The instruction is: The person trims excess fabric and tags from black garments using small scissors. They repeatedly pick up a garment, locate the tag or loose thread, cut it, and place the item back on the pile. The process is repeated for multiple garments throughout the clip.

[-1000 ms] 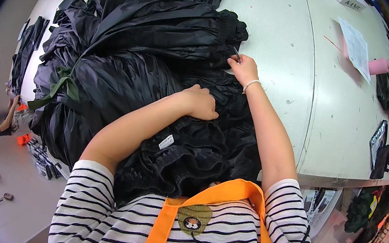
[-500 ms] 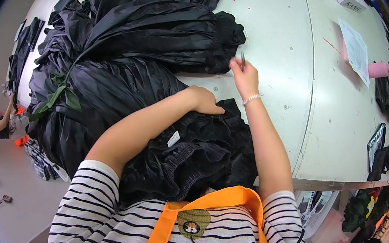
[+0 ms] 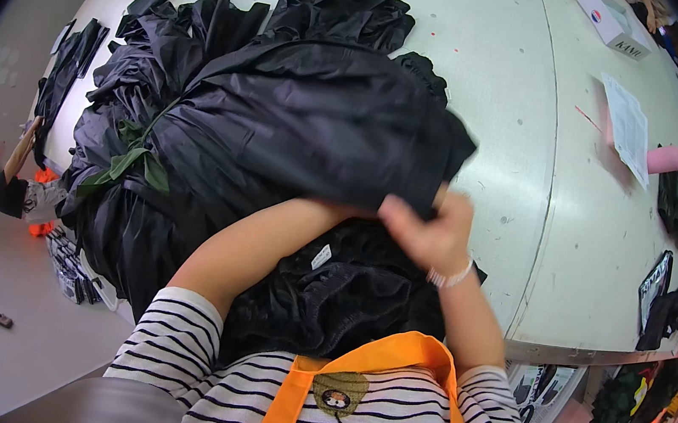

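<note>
My right hand [image 3: 435, 228] is closed on the near right edge of a black garment [image 3: 350, 127], thumb on top. The garment's thin, shiny fabric is blurred by motion. My left forearm [image 3: 276, 233] reaches under this fabric, which hides the left hand and its fingers. Close to my body lies more black clothing [image 3: 345, 298] with a gathered, ribbed band and a small white label [image 3: 322, 256]. Left of the raised fabric, a dark green strip [image 3: 126, 166] is tied round the bunched black garments.
A pale worktable [image 3: 504, 130] extends away and right. On it are a white box [image 3: 612, 25], a paper sheet [image 3: 624, 125] and a pink thread cone [image 3: 667, 159]. Dark bagged pieces [image 3: 654, 287] lie near its right edge. Another person [image 3: 9, 177] stands at far left.
My right hand has come nearer and taken hold of the black garment, drawing its edge toward me over my left hand. The small dark pointed tool seen in the right hand no longer shows.
</note>
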A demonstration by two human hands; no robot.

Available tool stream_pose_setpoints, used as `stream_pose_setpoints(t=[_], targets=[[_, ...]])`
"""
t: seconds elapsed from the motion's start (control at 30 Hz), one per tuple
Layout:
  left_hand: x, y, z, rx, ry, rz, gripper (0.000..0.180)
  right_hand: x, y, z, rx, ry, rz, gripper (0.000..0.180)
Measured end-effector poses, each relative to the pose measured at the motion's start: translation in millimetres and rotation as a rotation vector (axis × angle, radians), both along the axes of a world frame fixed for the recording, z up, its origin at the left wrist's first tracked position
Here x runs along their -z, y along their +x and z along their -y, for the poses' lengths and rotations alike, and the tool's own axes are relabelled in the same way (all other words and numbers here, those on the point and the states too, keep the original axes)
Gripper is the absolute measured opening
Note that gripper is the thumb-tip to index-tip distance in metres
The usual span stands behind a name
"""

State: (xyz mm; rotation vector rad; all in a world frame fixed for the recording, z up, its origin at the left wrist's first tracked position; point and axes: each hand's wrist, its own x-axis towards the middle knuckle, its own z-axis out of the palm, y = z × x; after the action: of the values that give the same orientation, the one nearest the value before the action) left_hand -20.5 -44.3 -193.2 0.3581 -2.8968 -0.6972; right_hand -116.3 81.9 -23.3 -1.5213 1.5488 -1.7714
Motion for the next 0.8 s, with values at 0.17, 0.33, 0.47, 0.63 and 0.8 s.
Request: stream_pose_setpoints(t=[0.17, 0.33, 0.47, 0.63, 0.8], targets=[[-94, 0, 1, -0.006, -0.037, 0.222, 0.051, 18, 31, -42, -0.013, 0.360, 0.122, 0.025], [-166, -7, -11, 0.030, -0.089, 0.435, 0.047, 1, 38, -52, 0.046, 0.192, -0.014, 0.015], [-172, 17, -16, 0.056, -0.052, 0.360, 0.038, 11, 25, -44, 0.076, 0.222, 0.209, 0.020], [-188, 74, -23, 0.025, 0.100, 0.392, 0.042, 38, 26, -37, 0.083, 0.156, 0.677, 0.029], [-233, 80, -33, -0.103, 0.039, 0.174, 0.034, 32, 18, -34, 0.063, 0.296, 0.619, 0.028]])
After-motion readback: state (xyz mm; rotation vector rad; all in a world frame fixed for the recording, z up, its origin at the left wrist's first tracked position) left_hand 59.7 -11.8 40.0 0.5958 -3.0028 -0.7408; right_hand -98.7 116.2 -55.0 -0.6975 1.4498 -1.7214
